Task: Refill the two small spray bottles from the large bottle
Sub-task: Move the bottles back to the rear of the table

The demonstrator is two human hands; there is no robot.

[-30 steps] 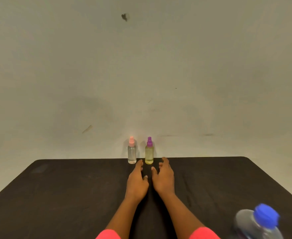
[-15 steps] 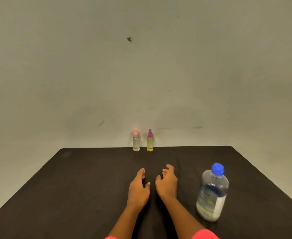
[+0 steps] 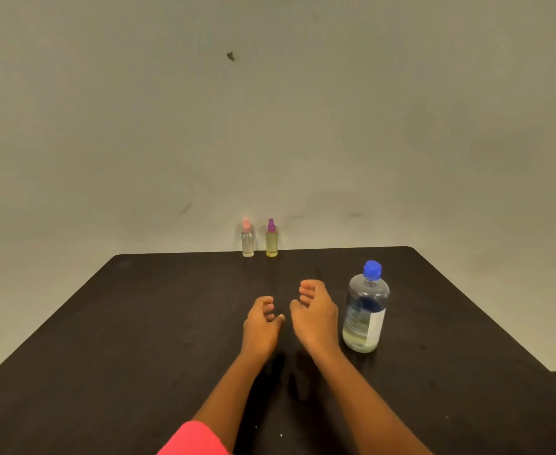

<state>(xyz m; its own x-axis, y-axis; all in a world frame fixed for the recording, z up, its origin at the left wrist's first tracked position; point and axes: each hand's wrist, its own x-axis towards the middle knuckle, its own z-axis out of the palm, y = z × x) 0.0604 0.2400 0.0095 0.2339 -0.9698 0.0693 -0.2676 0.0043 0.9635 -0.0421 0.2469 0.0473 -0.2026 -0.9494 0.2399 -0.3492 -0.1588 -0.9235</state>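
You had drawn back from the pink-capped spray bottle [image 3: 247, 240] and purple-capped spray bottle [image 3: 271, 240], well beyond the large bottle [image 3: 365, 310]. Your left hand [image 3: 261, 323] and right hand [image 3: 316, 320] hovered empty, loosely curled, just beside it; refilling hadn't started.

The large bottle [image 3: 366, 310] looks clear glossy plastic with a blue plastic cap [image 3: 372, 269]; the table [image 3: 138, 323] is dark and matt.

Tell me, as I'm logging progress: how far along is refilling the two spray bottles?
Done: nothing visible; the large bottle has its blue cap on, and the pink-topped spray bottle and purple-topped spray bottle stand closed at the back. In hand: nothing; the left hand and right hand are empty, loosely curled. Left: open all three, pour, reclose.
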